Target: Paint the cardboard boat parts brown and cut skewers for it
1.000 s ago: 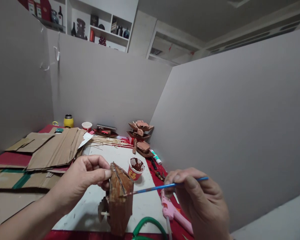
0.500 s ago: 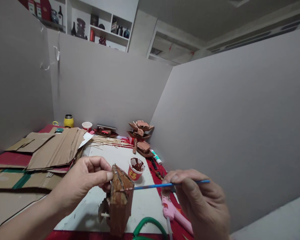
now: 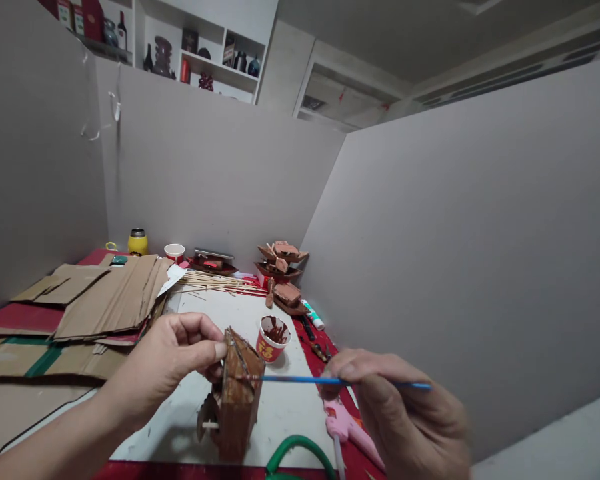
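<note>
My left hand pinches the upper edge of a brown-painted cardboard model, which looks like a small boat held on end. A short pale stick juts from its left side. In my right hand is a thin blue paintbrush, gripped between thumb and fingers. The brush lies almost level, its tip against the model's upper face. Just behind the model stands a red paper cup with dark brown paint inside.
A pink glue gun and a green handle-like loop lie near the front. Cardboard sheets cover the left side. Wooden sticks and several brown model boats sit at the back, before grey partitions.
My right hand has shifted a little right and down, and the brush has become more level. The model has turned slightly in my left hand, which otherwise keeps its place.
</note>
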Tool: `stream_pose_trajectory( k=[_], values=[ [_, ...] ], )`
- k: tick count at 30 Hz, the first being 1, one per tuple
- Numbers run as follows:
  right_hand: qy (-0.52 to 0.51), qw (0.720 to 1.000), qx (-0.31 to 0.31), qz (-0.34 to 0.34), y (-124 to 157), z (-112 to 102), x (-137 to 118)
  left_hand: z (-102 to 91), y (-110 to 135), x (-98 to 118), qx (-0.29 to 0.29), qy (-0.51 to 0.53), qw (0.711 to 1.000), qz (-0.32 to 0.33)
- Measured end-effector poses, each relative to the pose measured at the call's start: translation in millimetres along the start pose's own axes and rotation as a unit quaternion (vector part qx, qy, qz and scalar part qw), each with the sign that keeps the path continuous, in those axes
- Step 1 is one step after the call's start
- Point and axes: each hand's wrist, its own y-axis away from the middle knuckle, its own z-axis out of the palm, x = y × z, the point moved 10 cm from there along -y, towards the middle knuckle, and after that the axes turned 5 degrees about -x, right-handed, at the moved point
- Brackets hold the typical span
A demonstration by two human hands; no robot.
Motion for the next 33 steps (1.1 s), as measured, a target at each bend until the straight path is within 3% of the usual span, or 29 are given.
stream_pose_trajectory(
  k=[4,9,17,23,29,33],
  values=[
    [0.004,1.0,-0.014,0.015,8,4,-7,-2.7,0,4,0.016,-0.001,1.0,0.012],
    [-0.025,0.998,0.05,-0.005,10,-10,-3,-2.4,-2,3,0.004,0.006,1.0,0.013],
    [-0.041,0.998,0.029,0.038,15,-13,14,-4.9,-1,2,0.001,0.02,1.0,0.016],
    [-0.045,0.995,0.083,0.018,15,-19,8,-3.6,-1,0,-0.007,0.024,1.0,0.008],
    [-0.046,0.996,0.049,0.05,18,-15,17,-4.9,-2,2,-0.009,0.032,0.999,0.021],
    [-0.057,0.994,0.076,0.049,20,-20,16,-4.4,-2,3,-0.011,0.033,0.999,0.019]
  ],
)
